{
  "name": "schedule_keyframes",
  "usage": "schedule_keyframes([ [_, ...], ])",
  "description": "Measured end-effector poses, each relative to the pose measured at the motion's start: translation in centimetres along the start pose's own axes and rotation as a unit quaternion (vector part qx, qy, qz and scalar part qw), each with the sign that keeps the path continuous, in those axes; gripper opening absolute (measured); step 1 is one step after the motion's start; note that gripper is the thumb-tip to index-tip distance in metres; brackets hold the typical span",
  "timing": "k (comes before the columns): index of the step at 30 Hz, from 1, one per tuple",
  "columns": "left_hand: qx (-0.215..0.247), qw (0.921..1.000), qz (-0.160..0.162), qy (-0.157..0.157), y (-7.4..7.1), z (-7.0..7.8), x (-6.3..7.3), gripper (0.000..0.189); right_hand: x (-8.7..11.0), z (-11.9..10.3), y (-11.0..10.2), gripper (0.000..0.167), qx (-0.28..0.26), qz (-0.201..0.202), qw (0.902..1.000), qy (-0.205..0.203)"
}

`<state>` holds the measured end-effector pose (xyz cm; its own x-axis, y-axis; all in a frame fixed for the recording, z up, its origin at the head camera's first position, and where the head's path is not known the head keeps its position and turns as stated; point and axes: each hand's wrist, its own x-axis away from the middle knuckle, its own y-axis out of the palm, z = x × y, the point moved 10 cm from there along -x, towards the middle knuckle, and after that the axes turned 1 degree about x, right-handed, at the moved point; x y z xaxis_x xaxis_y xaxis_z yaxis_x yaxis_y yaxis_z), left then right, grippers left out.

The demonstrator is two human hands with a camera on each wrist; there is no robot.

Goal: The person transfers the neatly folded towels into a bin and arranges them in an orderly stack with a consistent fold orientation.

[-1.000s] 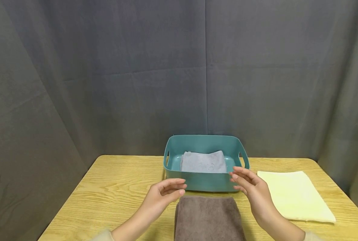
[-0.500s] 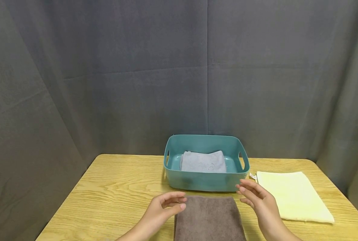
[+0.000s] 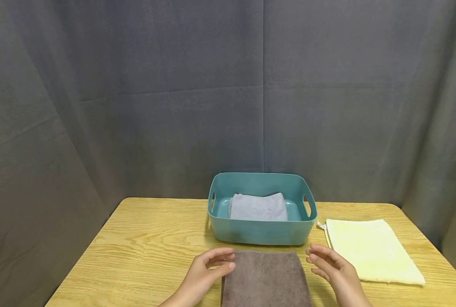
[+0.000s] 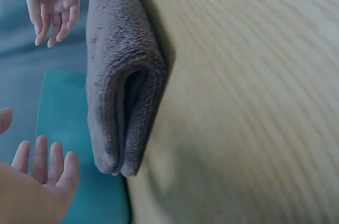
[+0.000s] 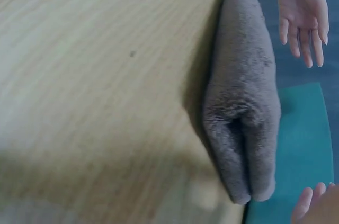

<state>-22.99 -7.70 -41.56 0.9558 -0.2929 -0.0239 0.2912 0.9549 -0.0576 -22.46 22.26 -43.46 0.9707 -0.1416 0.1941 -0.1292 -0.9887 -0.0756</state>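
At the bottom of the head view, my two hands hover on either side of a folded brown towel (image 3: pixel 266 279), palms facing each other. My left hand (image 3: pixel 204 272), left of centre, has its fingers loosely bent and its thumb set apart from them, with nothing in its grasp. My right hand (image 3: pixel 336 273), right of centre, is likewise relaxed, fingers gently curved around air. The towel lies on the wooden table (image 3: pixel 147 247) at bottom centre, near both hands; the wrist views show a gap between it and my fingers, and its thick layers folded together at the end.

Just above the towel, at lower centre, sits a teal bin (image 3: pixel 262 233) with a handle slot at each side. Inside, near the middle, rests a folded light grey cloth (image 3: pixel 258 208), its lower edge hidden by the front wall. At lower right a pale yellow cloth (image 3: pixel 373 251) lies flat, a small white tag (image 3: pixel 321 225) at its upper left corner. A dark grey curtain (image 3: pixel 174 106) fills the upper frame.
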Motion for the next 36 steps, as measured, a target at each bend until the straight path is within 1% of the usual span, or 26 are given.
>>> schedule_keyframes([
  [4, -0.001, 0.9998, 0.006, -0.021, 0.0, -1.2, -0.2, 0.043, 0.1, 1.0, -0.1, 0.054, 0.013, -0.003, 0.9999, 0.010],
  [7, -0.002, 0.9992, 0.004, -0.041, 0.0, -2.0, -0.3, 0.043, 0.1, 1.6, -0.2, 0.053, 0.021, -0.003, 0.9997, 0.010],
  [12, -0.003, 0.9988, 0.008, -0.048, 0.0, -2.6, -0.4, 0.044, 0.1, 2.3, -0.6, 0.050, 0.031, 0.006, 0.9995, 0.005],
  [19, -0.013, 0.9967, 0.023, -0.076, -0.4, -3.7, -0.2, 0.047, 0.0, 3.6, -0.9, 0.053, 0.041, 0.016, 0.9989, 0.013],
  [22, -0.018, 0.9960, 0.033, -0.082, -0.5, -4.1, -0.2, 0.049, -0.1, 4.2, -1.1, 0.054, 0.044, 0.017, 0.9987, 0.021],
  [29, -0.029, 0.9940, 0.062, -0.086, -0.7, -5.0, 0.1, 0.055, -0.2, 5.4, -1.0, 0.060, 0.031, 0.014, 0.9984, 0.044],
  [36, -0.022, 0.9925, 0.074, -0.095, -0.8, -6.0, 0.4, 0.061, -0.1, 6.1, -0.7, 0.062, 0.029, 0.008, 0.9981, 0.054],
])
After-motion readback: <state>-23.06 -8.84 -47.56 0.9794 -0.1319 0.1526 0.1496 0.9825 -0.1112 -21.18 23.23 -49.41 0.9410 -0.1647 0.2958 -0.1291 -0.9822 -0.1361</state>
